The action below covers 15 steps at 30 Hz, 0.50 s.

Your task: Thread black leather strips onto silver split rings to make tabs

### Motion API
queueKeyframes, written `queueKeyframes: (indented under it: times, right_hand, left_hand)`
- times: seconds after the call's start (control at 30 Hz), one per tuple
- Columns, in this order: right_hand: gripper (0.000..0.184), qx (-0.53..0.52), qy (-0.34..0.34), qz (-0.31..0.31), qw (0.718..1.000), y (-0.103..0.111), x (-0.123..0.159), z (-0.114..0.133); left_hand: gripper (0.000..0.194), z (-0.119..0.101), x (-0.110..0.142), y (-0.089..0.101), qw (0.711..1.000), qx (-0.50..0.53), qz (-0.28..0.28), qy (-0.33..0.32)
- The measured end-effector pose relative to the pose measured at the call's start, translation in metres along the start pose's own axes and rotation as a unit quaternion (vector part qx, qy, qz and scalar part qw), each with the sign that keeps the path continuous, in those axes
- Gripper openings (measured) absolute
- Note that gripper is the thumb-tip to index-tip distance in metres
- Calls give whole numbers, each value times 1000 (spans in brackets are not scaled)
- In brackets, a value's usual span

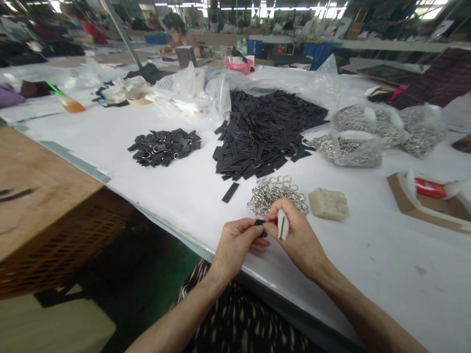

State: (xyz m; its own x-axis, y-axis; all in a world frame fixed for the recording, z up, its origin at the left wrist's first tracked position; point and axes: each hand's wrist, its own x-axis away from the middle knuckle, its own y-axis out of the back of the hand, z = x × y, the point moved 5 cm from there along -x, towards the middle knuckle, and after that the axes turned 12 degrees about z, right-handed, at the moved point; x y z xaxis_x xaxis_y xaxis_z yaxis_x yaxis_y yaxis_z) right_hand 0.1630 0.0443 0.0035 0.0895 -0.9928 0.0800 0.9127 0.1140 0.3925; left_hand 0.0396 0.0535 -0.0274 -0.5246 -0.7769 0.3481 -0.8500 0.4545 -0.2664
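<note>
Near the table's front edge, my left hand [239, 242] is closed, its thumb and fingers pinching a small black strip [260, 222]. My right hand [296, 235] meets it there, fingertips against the strip. A whitish, oblong piece with a dark line down its middle [282, 225] is held in my right hand; its kind is unclear. Just behind my hands lies a pile of silver metal rings [275, 192]. One loose black strip [230, 192] lies to the left of the rings. A yellowish block, like wax or soap, [328, 204] sits to their right.
A large heap of black strips [257, 132] spreads behind the rings. Folded black tabs with rings [164, 147] form a smaller pile at left. Clear bags of metal rings [349, 147] and an open cardboard box [423, 211] stand at right. Another person [189, 41] sits farther back.
</note>
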Motion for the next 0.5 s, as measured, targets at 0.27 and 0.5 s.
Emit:
queueKeyframes:
  times: [0.27, 0.5]
  right_hand:
    - [11, 3, 9, 4, 1000, 18, 2, 12]
    - [16, -26, 25, -39, 999, 53, 6, 16]
  left_hand:
    - [13, 2, -1, 5, 999, 33, -4, 23]
    - [15, 2, -2, 7, 998, 56, 1, 19]
